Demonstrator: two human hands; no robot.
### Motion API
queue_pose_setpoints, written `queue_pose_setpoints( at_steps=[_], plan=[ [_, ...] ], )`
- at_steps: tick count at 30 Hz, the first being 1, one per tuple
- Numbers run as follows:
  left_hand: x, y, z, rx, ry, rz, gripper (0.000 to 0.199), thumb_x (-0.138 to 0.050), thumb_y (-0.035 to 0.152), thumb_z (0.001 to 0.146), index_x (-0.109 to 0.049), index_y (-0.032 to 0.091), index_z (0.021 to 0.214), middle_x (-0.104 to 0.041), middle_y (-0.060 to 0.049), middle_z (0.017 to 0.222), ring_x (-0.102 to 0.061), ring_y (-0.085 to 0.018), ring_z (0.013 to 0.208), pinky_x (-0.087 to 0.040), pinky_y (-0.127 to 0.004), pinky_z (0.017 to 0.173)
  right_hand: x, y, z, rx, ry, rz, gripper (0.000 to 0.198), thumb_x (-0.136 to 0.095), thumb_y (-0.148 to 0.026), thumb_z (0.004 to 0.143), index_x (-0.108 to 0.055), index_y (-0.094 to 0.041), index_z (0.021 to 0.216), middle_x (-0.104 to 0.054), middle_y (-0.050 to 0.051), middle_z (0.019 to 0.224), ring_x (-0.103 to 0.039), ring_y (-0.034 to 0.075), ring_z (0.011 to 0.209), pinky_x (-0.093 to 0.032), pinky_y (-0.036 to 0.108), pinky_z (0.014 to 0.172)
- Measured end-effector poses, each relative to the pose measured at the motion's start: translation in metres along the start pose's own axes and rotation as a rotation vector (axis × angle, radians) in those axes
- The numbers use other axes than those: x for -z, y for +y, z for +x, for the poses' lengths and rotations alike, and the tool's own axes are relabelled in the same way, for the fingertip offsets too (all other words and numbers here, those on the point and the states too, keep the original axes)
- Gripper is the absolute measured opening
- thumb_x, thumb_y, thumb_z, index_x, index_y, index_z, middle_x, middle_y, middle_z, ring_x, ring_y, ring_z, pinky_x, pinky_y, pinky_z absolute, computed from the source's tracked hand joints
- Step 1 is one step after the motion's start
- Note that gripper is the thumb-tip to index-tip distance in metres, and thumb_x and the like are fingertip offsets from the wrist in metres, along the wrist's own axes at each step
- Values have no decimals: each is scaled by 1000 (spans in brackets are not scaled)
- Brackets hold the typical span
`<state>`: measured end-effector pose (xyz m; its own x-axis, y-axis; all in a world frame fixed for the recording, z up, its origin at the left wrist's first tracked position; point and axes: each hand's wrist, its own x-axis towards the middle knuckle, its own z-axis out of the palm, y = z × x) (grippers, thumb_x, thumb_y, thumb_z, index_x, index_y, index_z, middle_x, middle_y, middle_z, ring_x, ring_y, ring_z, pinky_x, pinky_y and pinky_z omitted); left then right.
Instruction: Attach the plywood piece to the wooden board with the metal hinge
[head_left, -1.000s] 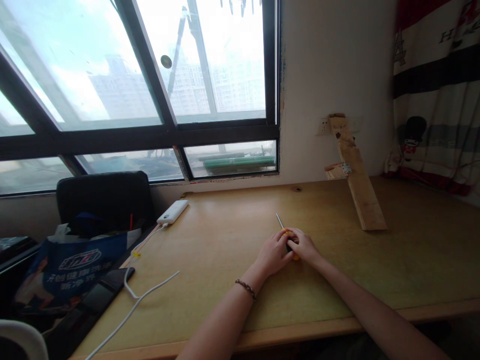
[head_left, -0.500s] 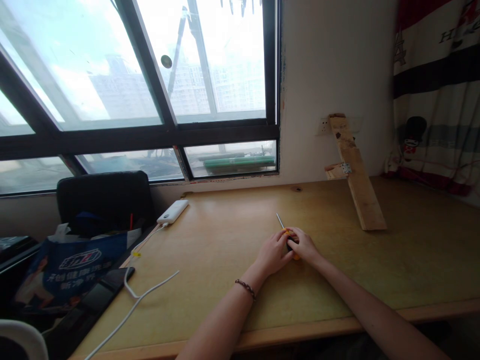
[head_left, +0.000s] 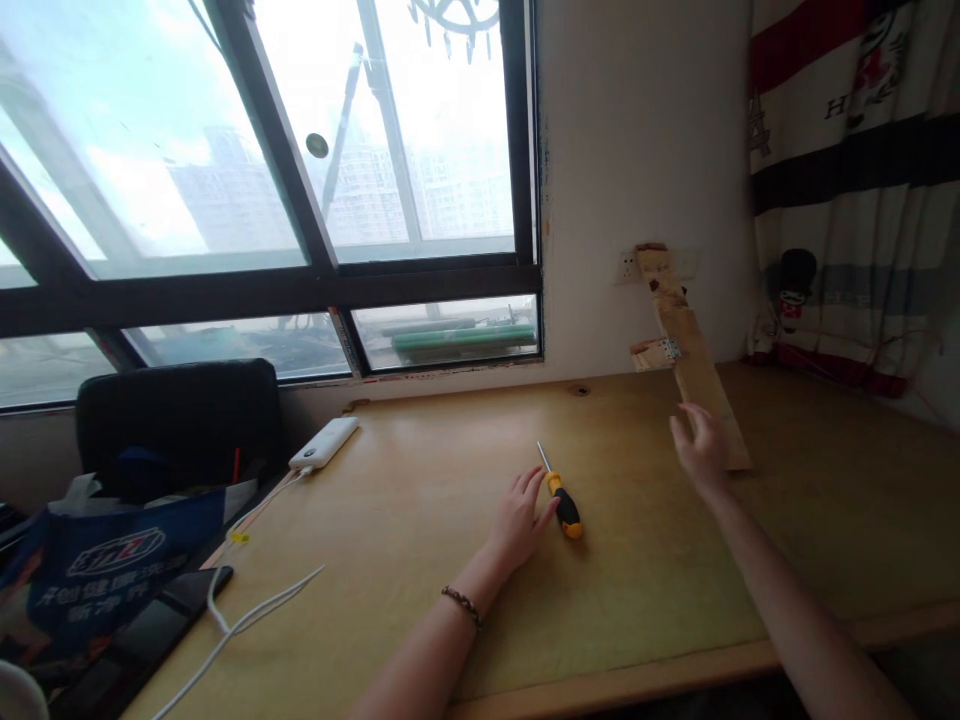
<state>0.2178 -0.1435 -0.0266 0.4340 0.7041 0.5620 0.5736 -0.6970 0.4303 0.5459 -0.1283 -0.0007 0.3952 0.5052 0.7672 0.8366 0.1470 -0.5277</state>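
A screwdriver (head_left: 566, 507) with a yellow and black handle lies on the wooden table (head_left: 420, 500), its metal shaft pointing away toward the window. Beside its handle rests my left hand (head_left: 520, 520), fingers apart, the tips at or very near the handle and not wrapped round it. Farther right, my right hand (head_left: 702, 450) is raised with thumb and fingers apart and nothing in it. It overlaps the lower part of a long wooden board (head_left: 694, 345) leaning against the wall; contact I cannot tell. A metal hinge (head_left: 670, 348) joins a short wood piece (head_left: 649, 355) to the board.
At the table's left edge lies a white power bank (head_left: 325, 444) with a white cable (head_left: 255, 612). A black chair (head_left: 180, 410) and a blue bag (head_left: 112, 550) stand left of the table. Behind are a wall socket (head_left: 626, 266) and a curtain (head_left: 847, 250) at right.
Both hands were together around the screwdriver's handle. My right hand has let go and moved right to the board. My left hand has opened slightly, leaving the screwdriver on the table.
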Motion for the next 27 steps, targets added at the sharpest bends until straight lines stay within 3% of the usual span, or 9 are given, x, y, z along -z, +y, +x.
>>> queue_pose_setpoints(
  at_steps=[3, 5, 8, 12, 17, 21, 25, 27],
  plan=[
    [-1, 8, 11, -6, 62, -78, 33, -41, 34, 84, -50, 19, 112, -52, -9, 118, -46, -21, 113, -39, -41, 96, 17, 80, 18, -179, 161, -263, 44, -39, -35, 79, -54, -4, 106, -55, 22, 106, -47, 31, 104, -30, 48, 91],
    [-9, 22, 26, -2, 62, -181, 29, -41, 33, 84, -55, 19, 105, -56, -9, 112, -50, -20, 108, -40, -38, 94, 23, 118, 19, -319, 127, -368, 49, -38, -38, 79, -51, -1, 109, -55, 24, 105, -48, 34, 102, -32, 48, 87],
    [-39, 55, 62, 119, -1, -397, 28, -40, 35, 84, -60, 19, 94, -63, -7, 97, -57, -17, 94, -45, -33, 86, 25, 143, 15, -547, -27, -347, 52, -32, -40, 81, -50, -2, 113, -57, 23, 103, -53, 32, 96, -37, 43, 80],
    [-112, 97, 120, 303, -156, -603, 25, -51, 32, 76, -62, 14, 89, -64, -11, 94, -59, -21, 90, -45, -34, 81, 23, 139, 16, -650, -227, -179, 50, -25, -36, 84, -55, -4, 109, -60, 22, 101, -56, 30, 94, -40, 38, 78],
    [-193, 121, 170, 594, -236, -790, 48, -64, 20, 64, -53, 8, 109, -53, -19, 115, -49, -28, 110, -36, -38, 92, 26, 125, 23, -679, -227, -81, 46, -30, -33, 80, -61, -5, 100, -62, 21, 96, -58, 29, 90, -42, 37, 74],
    [-219, 131, 178, 596, -285, -1049, 71, -69, 17, 58, -41, 8, 122, -35, -22, 134, -32, -29, 125, -29, -38, 100, 29, 115, 26, -671, -200, -59, 44, -30, -36, 80, -63, -10, 93, -66, 16, 83, -61, 26, 80, -43, 34, 66],
    [-227, 142, 172, 409, -365, -1438, 55, -67, 13, 59, -49, 13, 111, -49, -15, 123, -46, -24, 114, -35, -37, 96, 32, 101, 25, -641, -186, -43, 44, -30, -40, 80, -64, -14, 92, -67, 13, 76, -61, 26, 75, -43, 34, 65],
    [-224, 145, 171, 412, -328, -1504, 50, -67, 12, 59, -52, 13, 107, -53, -14, 118, -52, -22, 107, -38, -36, 93, 32, 92, 23, -620, -183, -40, 45, -29, -41, 80, -64, -14, 93, -67, 12, 77, -61, 25, 75, -43, 34, 66]
  ],
)
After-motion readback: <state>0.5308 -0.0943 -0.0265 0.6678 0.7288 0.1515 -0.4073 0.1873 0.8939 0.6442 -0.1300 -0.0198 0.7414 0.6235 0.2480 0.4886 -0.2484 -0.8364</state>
